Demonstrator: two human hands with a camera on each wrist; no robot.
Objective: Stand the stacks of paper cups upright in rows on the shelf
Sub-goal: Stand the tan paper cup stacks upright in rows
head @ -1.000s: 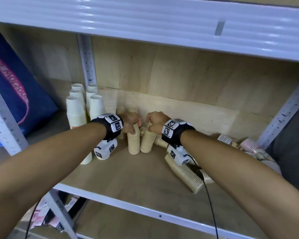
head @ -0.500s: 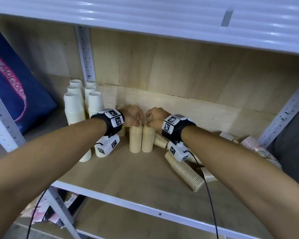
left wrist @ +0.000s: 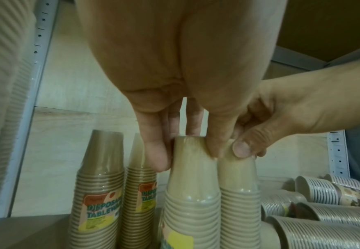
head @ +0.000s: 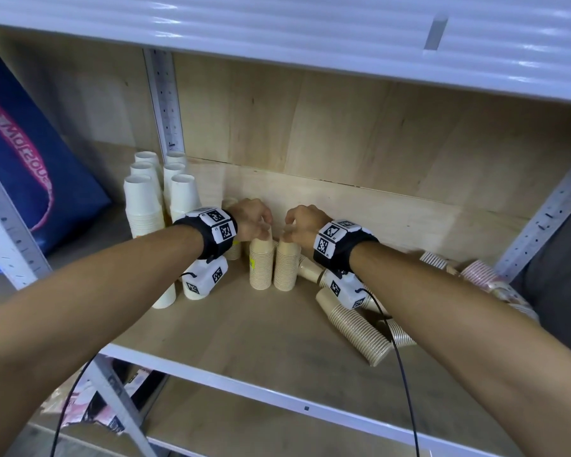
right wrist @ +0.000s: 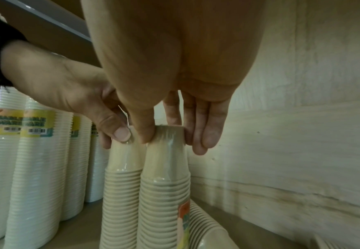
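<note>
While ribbed kraft-brown stacks (head: 355, 328) lie tipped on the plywood shelf (head: 244, 338) nearest you, your left hand (head: 253, 217) pinches the tapered top of the left tan stack (head: 261, 263) & your right hand (head: 302, 221) pinches the right tan stack (head: 287, 263); both upright, touching, film-wrapped. Smooth white stacks (head: 142, 199) stand further back-left.

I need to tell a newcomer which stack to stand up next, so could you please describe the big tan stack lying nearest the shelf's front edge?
Start at the wooden shelf and look right of the two upright tan stacks that the hands hold. The tan stack lying on its side points its open end toward the front edge, partly under the right forearm. Its neighbours behind are striped or pink-patterned.
</note>
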